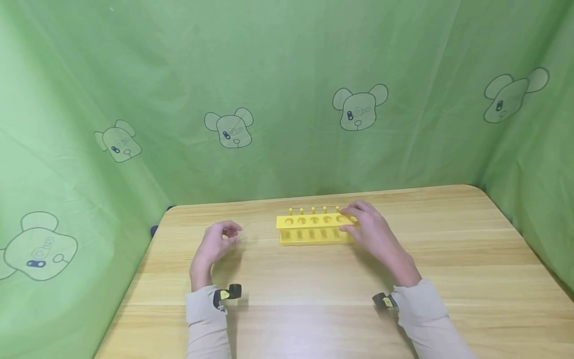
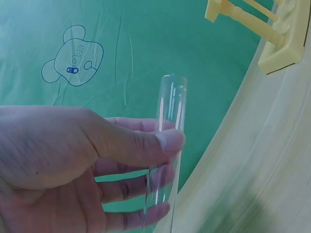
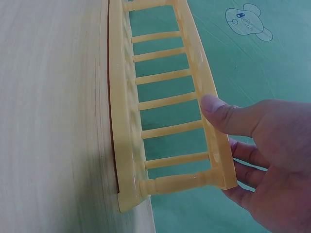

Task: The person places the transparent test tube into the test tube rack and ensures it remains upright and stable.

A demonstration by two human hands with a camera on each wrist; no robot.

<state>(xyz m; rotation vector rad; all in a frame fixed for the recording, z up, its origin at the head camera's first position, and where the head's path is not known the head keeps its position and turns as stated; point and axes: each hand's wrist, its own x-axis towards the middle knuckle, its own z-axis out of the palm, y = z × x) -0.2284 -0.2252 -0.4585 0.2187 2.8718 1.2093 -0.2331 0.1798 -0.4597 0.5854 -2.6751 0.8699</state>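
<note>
A clear glass test tube (image 2: 172,102) stands nearly upright in the left wrist view, pinched between the thumb and fingers of my left hand (image 1: 217,244). Its lower end runs out of that view, and in the head view the tube is barely visible. The left hand is above the table, to the left of a yellow test tube rack (image 1: 309,224). My right hand (image 1: 374,234) grips the rack's right end, thumb on the near side of the top plate and fingers behind it. The rack sits upright with a row of holes on top and pegs along its back.
The wooden table (image 1: 296,309) ends at a green curtain (image 1: 287,99) with bear-head prints, which runs round the back and both sides. Each wrist carries a small black camera (image 1: 234,290) on a strap over the sleeve.
</note>
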